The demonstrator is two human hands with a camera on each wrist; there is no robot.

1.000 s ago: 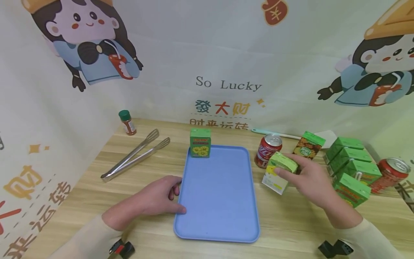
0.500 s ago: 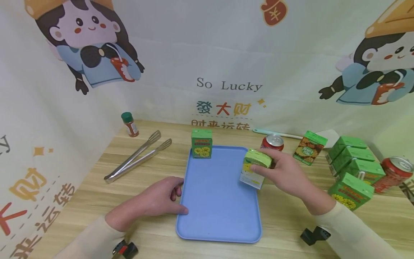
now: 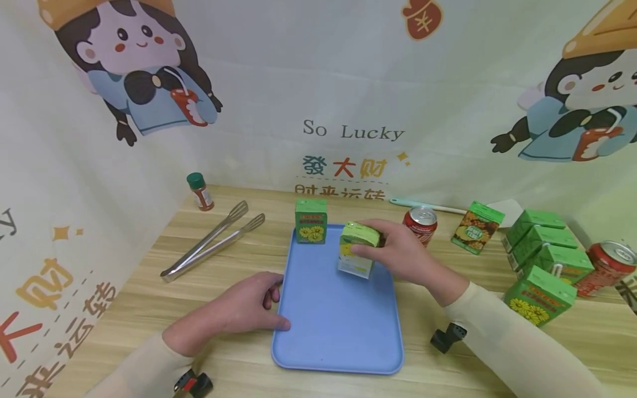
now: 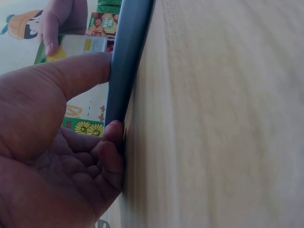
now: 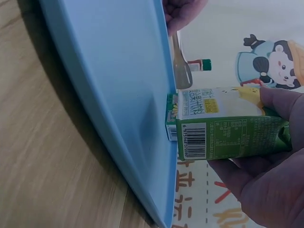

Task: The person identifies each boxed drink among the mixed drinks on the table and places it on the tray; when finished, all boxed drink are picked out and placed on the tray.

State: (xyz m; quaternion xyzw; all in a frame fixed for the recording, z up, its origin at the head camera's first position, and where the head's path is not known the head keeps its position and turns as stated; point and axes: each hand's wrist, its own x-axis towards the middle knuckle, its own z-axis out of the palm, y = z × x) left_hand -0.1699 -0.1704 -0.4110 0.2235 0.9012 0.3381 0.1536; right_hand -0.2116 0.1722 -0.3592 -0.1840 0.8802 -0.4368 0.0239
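Observation:
My right hand (image 3: 405, 251) grips a green-and-white juice box (image 3: 355, 257) by its upper part, thumb on one side and fingers on the other. The carton hangs slightly tilted over the upper right of a blue tray (image 3: 338, 326); the right wrist view shows its barcode side (image 5: 228, 137) and a gap to the tray surface. On the tray's left edge, my left hand (image 3: 244, 304) holds the rim, thumb over the top and curled fingers against the side. A green drink carton with yellow flowers (image 3: 311, 224) stands upright at the tray's far left corner.
Metal tongs (image 3: 214, 240) and a green-capped spice bottle (image 3: 200, 192) are at the left. Behind my right hand stands a red can (image 3: 422, 221), with a brown-and-green carton (image 3: 476, 229) nearby. Several green cartons (image 3: 542, 296) and another red can (image 3: 609, 268) fill the right side.
My right hand has carried the juice box leftward, from beside the red can to over the tray. My left hand has stayed at the tray's left edge.

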